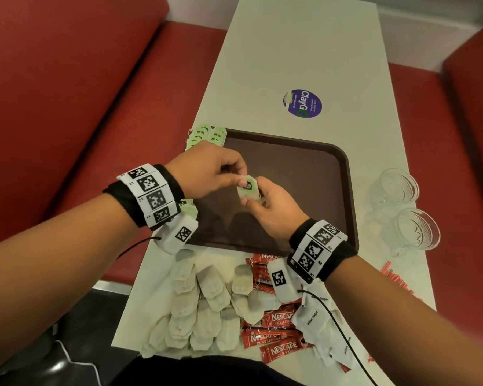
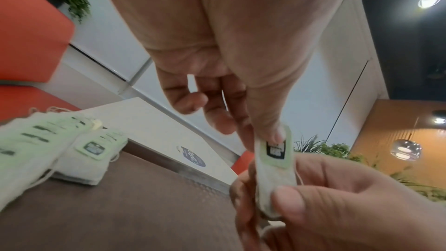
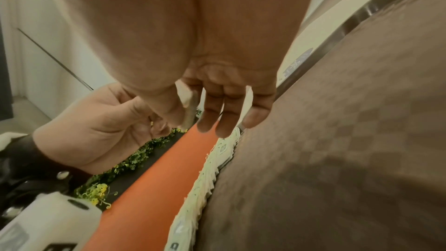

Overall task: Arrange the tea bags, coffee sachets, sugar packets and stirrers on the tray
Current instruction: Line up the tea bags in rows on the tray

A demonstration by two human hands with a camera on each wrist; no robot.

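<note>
Above the brown tray [image 1: 304,174] both hands hold one tea bag [image 1: 248,188] with a green tag. My left hand [image 1: 215,174] pinches its top edge between thumb and forefinger, as the left wrist view shows at the tea bag [image 2: 275,161]. My right hand [image 1: 265,210] pinches its lower end. A row of green-tagged tea bags [image 1: 205,136] lies along the tray's far left edge, also seen as tea bags [image 2: 48,140]. Loose tea bags [image 1: 204,302], red coffee sachets [image 1: 276,330] and white sugar packets [image 1: 315,321] lie on the table in front of the tray.
Two clear glass cups [image 1: 396,190] stand right of the tray on the white table [image 1: 290,51]. Red stirrers [image 1: 396,277] lie near the right edge. A purple sticker [image 1: 303,103] sits beyond the tray. Red bench seats flank the table.
</note>
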